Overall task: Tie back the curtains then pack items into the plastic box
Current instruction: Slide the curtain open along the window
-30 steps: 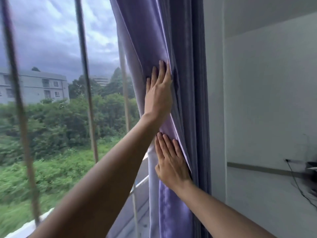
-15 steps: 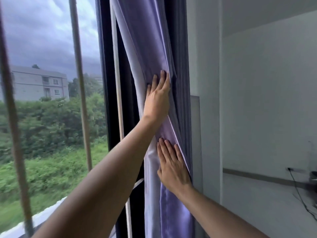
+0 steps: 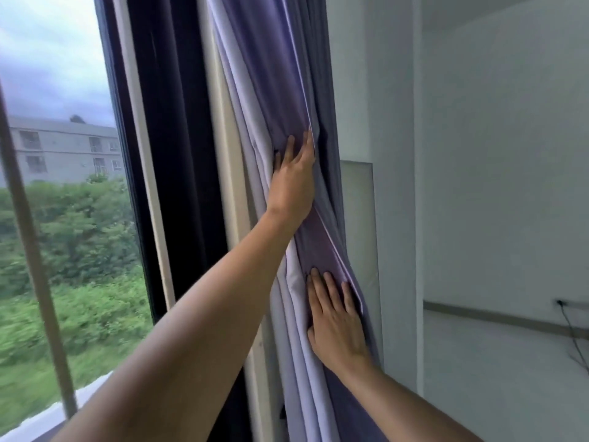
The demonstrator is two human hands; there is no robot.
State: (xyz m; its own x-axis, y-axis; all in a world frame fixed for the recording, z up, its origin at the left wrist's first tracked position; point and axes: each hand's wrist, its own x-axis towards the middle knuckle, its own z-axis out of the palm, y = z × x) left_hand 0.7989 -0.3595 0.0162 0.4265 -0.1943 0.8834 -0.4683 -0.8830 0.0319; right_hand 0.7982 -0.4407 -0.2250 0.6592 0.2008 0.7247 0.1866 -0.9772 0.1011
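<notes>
We press the gathered purple curtain (image 3: 280, 90) at twelve o'clock against the window frame (image 3: 223, 129), left hand (image 3: 294, 180) above right hand (image 3: 338, 323), fingers straight; no tieback or plastic box visible, so tying and packing remain.

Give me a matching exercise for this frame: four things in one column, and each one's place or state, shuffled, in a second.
Things:
1. left hand
2. right hand
3. curtain
4. cable

Places or states:
A. gathered into folds beside the window frame
B. pressed flat on the fabric, lower down
C. hanging from a wall socket at far right
D. pressed on the fabric, higher up

Pairs: 1-D, 2-B, 3-A, 4-C
</notes>
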